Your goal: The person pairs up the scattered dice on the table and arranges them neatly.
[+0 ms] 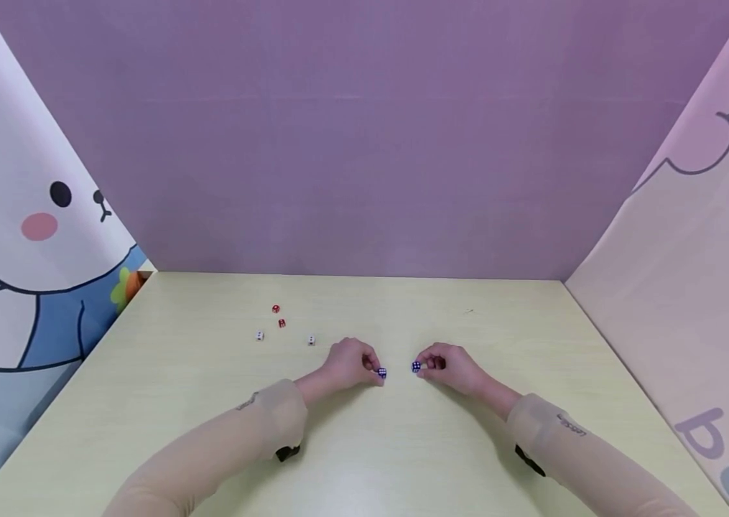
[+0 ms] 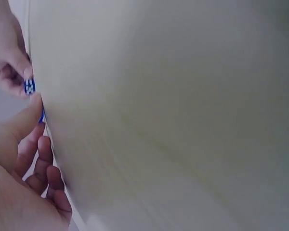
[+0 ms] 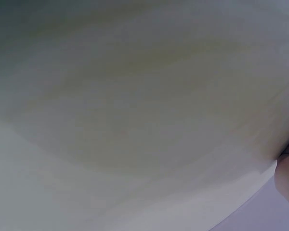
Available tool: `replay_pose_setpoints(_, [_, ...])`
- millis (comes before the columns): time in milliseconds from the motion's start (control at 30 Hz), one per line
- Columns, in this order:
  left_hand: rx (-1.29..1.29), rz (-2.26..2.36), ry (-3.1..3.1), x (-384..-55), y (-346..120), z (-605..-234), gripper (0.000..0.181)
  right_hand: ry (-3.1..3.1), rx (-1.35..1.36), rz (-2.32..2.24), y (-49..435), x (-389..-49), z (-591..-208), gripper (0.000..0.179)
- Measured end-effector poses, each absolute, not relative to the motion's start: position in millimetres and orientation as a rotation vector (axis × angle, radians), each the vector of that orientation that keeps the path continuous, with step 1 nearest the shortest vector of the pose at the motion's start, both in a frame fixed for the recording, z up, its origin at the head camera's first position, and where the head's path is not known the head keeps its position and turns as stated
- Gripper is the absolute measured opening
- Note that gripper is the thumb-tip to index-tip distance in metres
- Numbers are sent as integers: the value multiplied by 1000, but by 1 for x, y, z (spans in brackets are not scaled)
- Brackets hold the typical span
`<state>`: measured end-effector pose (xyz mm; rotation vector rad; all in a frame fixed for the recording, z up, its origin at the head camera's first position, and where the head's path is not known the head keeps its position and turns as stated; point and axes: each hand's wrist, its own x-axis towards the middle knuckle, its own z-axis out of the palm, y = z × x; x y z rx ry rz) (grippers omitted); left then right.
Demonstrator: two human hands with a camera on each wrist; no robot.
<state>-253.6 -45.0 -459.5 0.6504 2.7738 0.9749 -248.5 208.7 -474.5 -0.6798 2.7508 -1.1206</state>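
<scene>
In the head view my left hand [image 1: 347,364] pinches a blue die [image 1: 382,373] with white dots between thumb and finger. Facing it a short gap away, my right hand [image 1: 454,368] pinches another blue die [image 1: 416,367]. The left wrist view has my left hand [image 2: 19,159] close up, with only a sliver of its die [image 2: 41,117] showing behind the thumb. Beyond it, my right hand [image 2: 9,53] holds the other die, white dots visible. Just an edge of my right hand [image 3: 287,180] enters the right wrist view, and its die is out of sight there.
Left of my hands on the pale table [image 1: 364,459] lie two red dice, one farther back [image 1: 276,309] and one nearer [image 1: 282,323]. Two white dice lie nearby, a left one [image 1: 260,335] and a right one [image 1: 311,340]. A purple wall [image 1: 364,143] stands behind.
</scene>
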Motion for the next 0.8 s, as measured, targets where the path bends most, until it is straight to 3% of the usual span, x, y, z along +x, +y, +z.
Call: replay_pose_setpoints(800, [611,875,2882,-259,7,-457,21,2736,-689,-1155,209,-250,-475,18])
